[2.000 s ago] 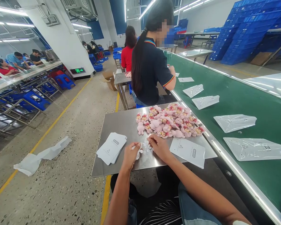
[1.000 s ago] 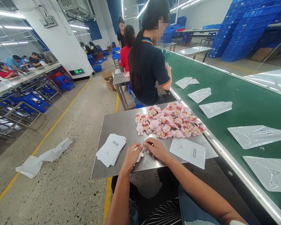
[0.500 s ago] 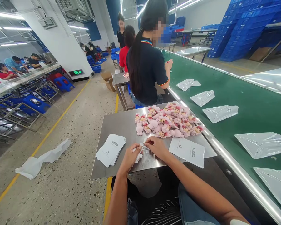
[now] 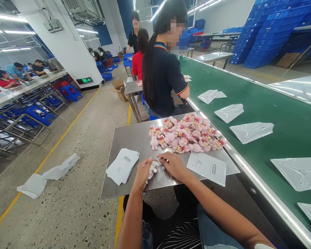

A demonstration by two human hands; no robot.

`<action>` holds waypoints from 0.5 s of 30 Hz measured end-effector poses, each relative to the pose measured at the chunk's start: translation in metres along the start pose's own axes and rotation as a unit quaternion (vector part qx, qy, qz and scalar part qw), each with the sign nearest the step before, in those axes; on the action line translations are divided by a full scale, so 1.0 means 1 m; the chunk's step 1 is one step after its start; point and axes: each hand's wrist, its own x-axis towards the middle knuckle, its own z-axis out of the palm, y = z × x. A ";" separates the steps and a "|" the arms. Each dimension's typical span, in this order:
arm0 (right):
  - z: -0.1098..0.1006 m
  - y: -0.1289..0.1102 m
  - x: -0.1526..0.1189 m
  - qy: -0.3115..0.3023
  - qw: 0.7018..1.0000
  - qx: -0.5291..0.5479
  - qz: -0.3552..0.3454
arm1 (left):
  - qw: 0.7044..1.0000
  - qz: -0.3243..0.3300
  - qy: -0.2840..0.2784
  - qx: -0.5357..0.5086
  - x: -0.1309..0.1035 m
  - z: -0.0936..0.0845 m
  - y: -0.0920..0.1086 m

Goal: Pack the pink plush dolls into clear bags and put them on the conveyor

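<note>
Cupping white bits (image 4: 152,170) over the table (image 4: 129,138) in the half-closed left hand (image 4: 143,172), seemingly for easy reach by the loosely curled right hand (image 4: 175,166), with unclear hold; just short of the heaped toys (image 4: 182,134).

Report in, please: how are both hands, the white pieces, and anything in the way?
Left hand at the white pieces, grip unclear. Right hand beside them, fingers bent. Doll pile beyond, packets either side; none between the hands.
</note>
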 end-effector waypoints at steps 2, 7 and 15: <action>0.000 -0.003 -0.002 0.000 1.000 -0.018 -0.005 | 1.000 0.002 0.004 -0.002 0.001 0.001 -0.001; 0.004 -0.010 -0.003 -0.021 0.999 -0.011 0.021 | 0.999 0.021 0.016 0.029 0.002 0.002 0.000; 0.012 -0.003 0.000 -0.043 0.991 0.105 0.071 | 0.999 0.027 0.004 0.018 0.003 0.008 0.000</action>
